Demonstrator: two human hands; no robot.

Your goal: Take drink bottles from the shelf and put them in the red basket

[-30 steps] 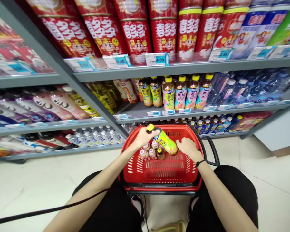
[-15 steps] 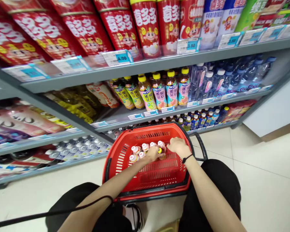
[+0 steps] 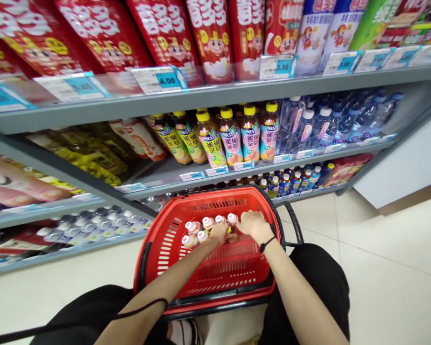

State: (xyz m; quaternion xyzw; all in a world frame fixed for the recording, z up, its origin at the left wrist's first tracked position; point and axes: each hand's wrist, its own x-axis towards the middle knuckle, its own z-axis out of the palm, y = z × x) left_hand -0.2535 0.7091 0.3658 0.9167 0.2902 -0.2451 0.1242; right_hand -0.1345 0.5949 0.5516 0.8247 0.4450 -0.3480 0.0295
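Observation:
A red shopping basket (image 3: 219, 273) stands on the floor between my knees. Several white-capped bottles (image 3: 191, 240) stand together in its left and middle part. My left hand (image 3: 221, 232) is closed around a yellow-capped bottle (image 3: 232, 236) beside them; its fingers partly cover the cap. Close to the right of that bottle, my right hand (image 3: 250, 223) is curled inside the basket, near the rearmost white cap. Whatever its fingers hold, if anything, is hidden.
Shelves rise behind the basket, with red cans (image 3: 213, 43) on top, yellow-capped tea bottles (image 3: 249, 134) and water bottles (image 3: 305, 127) below. The basket's black handle (image 3: 295, 223) sticks out right. A white panel (image 3: 402, 167) borders the shelves.
The view has shifted, so the basket and hands appear slightly further left and lower. Both hands stay inside the basket, my left hand still around the yellow-capped bottle.

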